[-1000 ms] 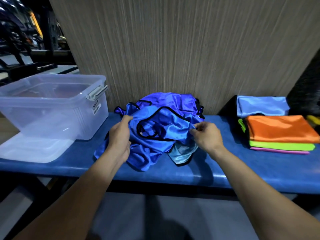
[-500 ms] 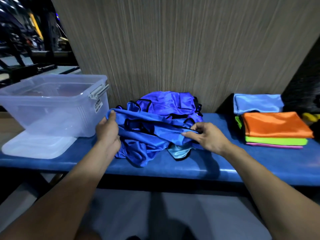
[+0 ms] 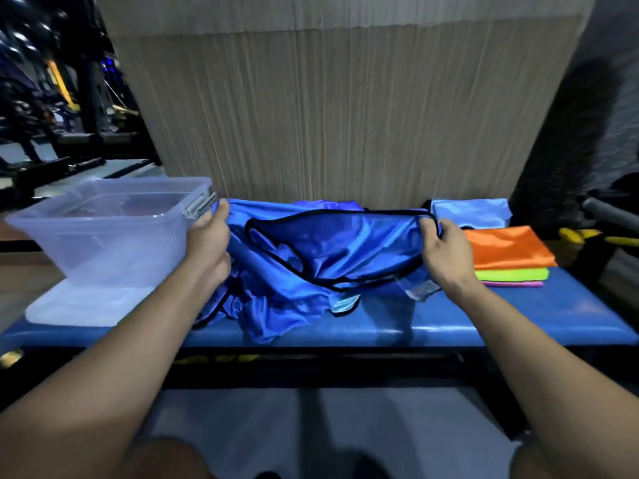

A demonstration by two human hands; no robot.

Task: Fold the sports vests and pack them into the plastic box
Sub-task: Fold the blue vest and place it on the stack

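A shiny blue sports vest (image 3: 332, 247) with black trim is stretched wide above the blue bench (image 3: 449, 323). My left hand (image 3: 207, 243) grips its left edge beside the plastic box. My right hand (image 3: 442, 247) grips its right edge near the folded stack. Below and behind the stretched vest lies a crumpled pile of blue vests (image 3: 269, 305), with a light blue one peeking out. The clear plastic box (image 3: 103, 236) stands open at the left of the bench; nothing shows inside it.
The box's lid (image 3: 83, 307) lies flat under the box. Folded vests are stacked at the right: orange (image 3: 508, 247) over green and pink, with a light blue one (image 3: 473, 212) behind. A wood-grain wall backs the bench. Gym equipment stands far left.
Both hands have moved apart and up, pulling the blue vest out wide from the pile. The view has tilted up a little.
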